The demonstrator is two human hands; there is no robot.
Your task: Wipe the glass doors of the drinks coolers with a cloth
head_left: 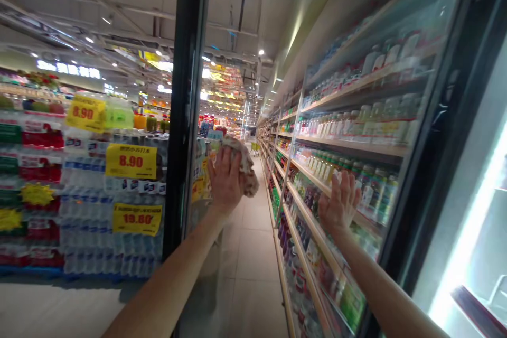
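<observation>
- Your left hand (225,180) is gripping a crumpled, mottled beige cloth (243,166), its fingers curling around it near the glass. A slackening grip could drop the cloth onto the floor.
- Off to the left, shrink-wrapped stacks of clear plastic water bottles (99,211) are carrying yellow price cards (130,161). A swinging elbow could catch these cards or knock the stacks.
- A tall black metal door frame (186,100) is rising just left of your left hand. Your knuckles could knock against it if you are moving quickly.
- Pale beige floor tiles (253,253) are stretching down the aisle below your hands. Anything falling is landing there.
- Your right hand (340,203) is open, its palm and spread fingers pressing flat on a tall glass door (396,63). Heavy pressure could shift the door or strain the pane.
- Behind that glass, light wooden shelves (348,142) are holding rows of bottled drinks (374,187), which a jolted door could rattle.
</observation>
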